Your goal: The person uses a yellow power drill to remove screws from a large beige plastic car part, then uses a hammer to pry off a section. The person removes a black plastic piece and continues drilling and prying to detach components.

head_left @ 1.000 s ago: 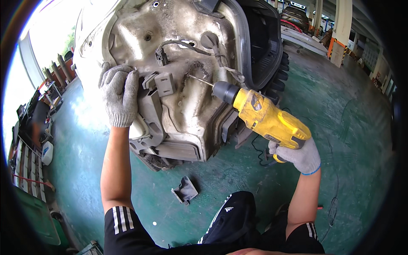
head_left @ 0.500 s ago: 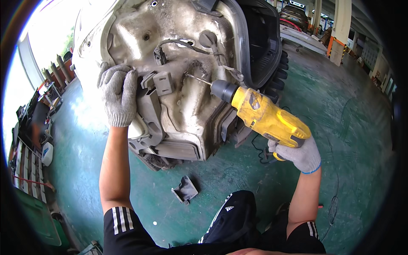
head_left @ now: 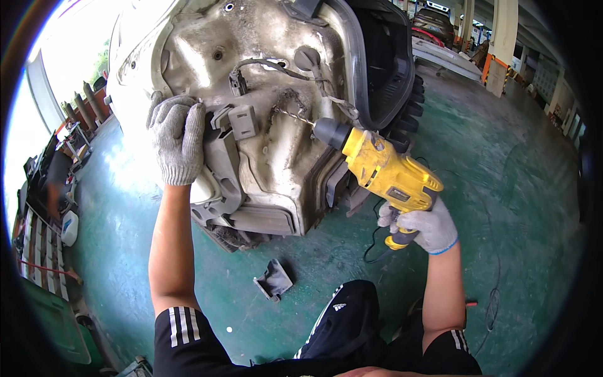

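Note:
My right hand [head_left: 432,226], in a pale knit glove, is wrapped round the handle of a yellow and black corded power drill [head_left: 388,173]. The drill points up and to the left. Its long twist bit [head_left: 295,115] meets a dark, dirty patch on the bare metal rear of a car body [head_left: 276,151]. On the left, my gloved left hand [head_left: 176,138] has its fingers curled against the body's outer edge; the fingertips are partly hidden. Beside it sit a grey plastic bracket [head_left: 244,121] and a black connector on a wire [head_left: 237,83].
A loose grey plastic piece [head_left: 274,280] lies on the green floor near my knee. The drill's black cord [head_left: 372,248] trails beneath it. Gas cylinders [head_left: 94,100] and a rack of parts [head_left: 44,245] stand at left; a pillar [head_left: 502,47] and another car [head_left: 434,22] are far right.
The rear of the drill has swung left and its body has rolled, bringing more of the handle into view. My right hand moved left with it. The left hand stays almost still.

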Motion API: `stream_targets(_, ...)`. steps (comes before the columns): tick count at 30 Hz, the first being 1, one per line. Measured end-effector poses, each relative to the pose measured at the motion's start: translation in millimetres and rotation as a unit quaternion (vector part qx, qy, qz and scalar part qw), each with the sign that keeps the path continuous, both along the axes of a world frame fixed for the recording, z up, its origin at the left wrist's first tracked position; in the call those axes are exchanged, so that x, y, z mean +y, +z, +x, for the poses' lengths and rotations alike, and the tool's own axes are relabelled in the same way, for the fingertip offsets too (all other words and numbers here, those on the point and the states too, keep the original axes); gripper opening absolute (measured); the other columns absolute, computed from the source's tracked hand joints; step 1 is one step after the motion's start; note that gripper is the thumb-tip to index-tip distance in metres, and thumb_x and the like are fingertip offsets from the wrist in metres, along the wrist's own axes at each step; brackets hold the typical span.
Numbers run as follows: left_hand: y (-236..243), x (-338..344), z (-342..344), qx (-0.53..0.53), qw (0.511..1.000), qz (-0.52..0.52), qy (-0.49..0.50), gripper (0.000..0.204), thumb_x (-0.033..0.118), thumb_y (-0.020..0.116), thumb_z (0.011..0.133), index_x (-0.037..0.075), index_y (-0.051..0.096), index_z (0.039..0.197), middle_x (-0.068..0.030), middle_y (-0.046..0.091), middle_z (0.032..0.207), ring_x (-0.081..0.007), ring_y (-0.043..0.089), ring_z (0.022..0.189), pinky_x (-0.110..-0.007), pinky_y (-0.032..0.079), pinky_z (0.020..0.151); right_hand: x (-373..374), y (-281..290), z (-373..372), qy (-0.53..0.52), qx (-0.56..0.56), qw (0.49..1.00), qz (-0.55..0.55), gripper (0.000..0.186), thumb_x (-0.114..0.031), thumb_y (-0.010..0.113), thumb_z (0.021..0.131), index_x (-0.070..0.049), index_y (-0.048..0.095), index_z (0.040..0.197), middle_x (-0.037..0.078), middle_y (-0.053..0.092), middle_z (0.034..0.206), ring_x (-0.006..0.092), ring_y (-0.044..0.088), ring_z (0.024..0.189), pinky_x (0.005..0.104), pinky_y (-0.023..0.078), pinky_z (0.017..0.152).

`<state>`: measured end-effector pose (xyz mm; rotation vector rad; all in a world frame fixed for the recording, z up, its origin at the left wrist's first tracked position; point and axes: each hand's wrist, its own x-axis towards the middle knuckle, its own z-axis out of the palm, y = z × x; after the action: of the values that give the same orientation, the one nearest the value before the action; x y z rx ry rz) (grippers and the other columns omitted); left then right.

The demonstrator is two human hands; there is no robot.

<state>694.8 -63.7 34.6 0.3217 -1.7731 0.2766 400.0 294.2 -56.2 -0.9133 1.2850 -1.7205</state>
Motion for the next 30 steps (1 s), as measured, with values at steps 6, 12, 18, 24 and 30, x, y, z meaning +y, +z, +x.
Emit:
stream_targets(6, -1, 2, 0, -0.025, 1.0, -0.001, 0.014, 0.02, 0.016, 0.067, 0.105, -0.001, 0.078, 0.101, -0.0151, 0.078, 0.107, -0.0342, 0.072, 0.108, -0.055, 0.037, 0.127, 11, -2, -2, -0.133, 0.315, 0.94, 0.016, 0.06, -0.007, 0.086, 0.078, 0.001, 0.071, 0.135, 0.016, 0.081, 0.114, 0.024, 0.08, 0.102, 0.0383, 0.062, 0.092)
stream_targets(12, -2, 2, 4, -0.028, 1.0, -0.003, 0.015, 0.02, 0.015, 0.068, 0.104, -0.002, 0.079, 0.101, -0.0151, 0.078, 0.107, -0.034, 0.072, 0.108, -0.054, 0.038, 0.127, 42, 26, 19, -0.252, 0.458, 0.852, -0.012, 0.054, -0.007, 0.091, 0.079, 0.002, 0.072, 0.128, 0.015, 0.082, 0.11, 0.021, 0.08, 0.101, 0.0343, 0.06, 0.093)
stream_targets(18, 0, 4, 1, -0.023, 1.0, 0.008, 0.013, 0.02, 0.014, 0.069, 0.104, -0.002, 0.079, 0.102, -0.0152, 0.079, 0.106, -0.0337, 0.072, 0.108, -0.052, 0.039, 0.126, 51, -3, -20, -0.16, 0.215, 0.963, 0.017, 0.051, -0.007, 0.08, 0.081, 0.004, 0.072, 0.13, 0.009, 0.082, 0.112, 0.0167, 0.077, 0.098, 0.0325, 0.059, 0.092)
stream_targets(24, -2, -2, 1, -0.022, 1.0, -0.003, 0.015, 0.02, 0.014, 0.068, 0.104, -0.003, 0.079, 0.102, -0.0161, 0.08, 0.109, -0.0342, 0.072, 0.11, -0.053, 0.037, 0.127, 44, -20, -31, -0.133, 0.163, 0.977, 0.04, 0.056, -0.004, 0.076, 0.08, 0.005, 0.07, 0.136, 0.013, 0.082, 0.111, 0.02, 0.08, 0.1, 0.0341, 0.063, 0.092)
stream_targets(30, -4, -3, 1, -0.026, 1.0, -0.008, 0.007, 0.021, 0.014, 0.067, 0.105, -0.003, 0.08, 0.103, -0.0161, 0.08, 0.11, -0.0341, 0.071, 0.111, -0.054, 0.036, 0.127, 46, -24, -31, -0.142, 0.146, 0.978, 0.043, 0.058, -0.002, 0.075, 0.08, 0.006, 0.069, 0.137, 0.014, 0.082, 0.112, 0.0216, 0.08, 0.102, 0.0353, 0.063, 0.093)
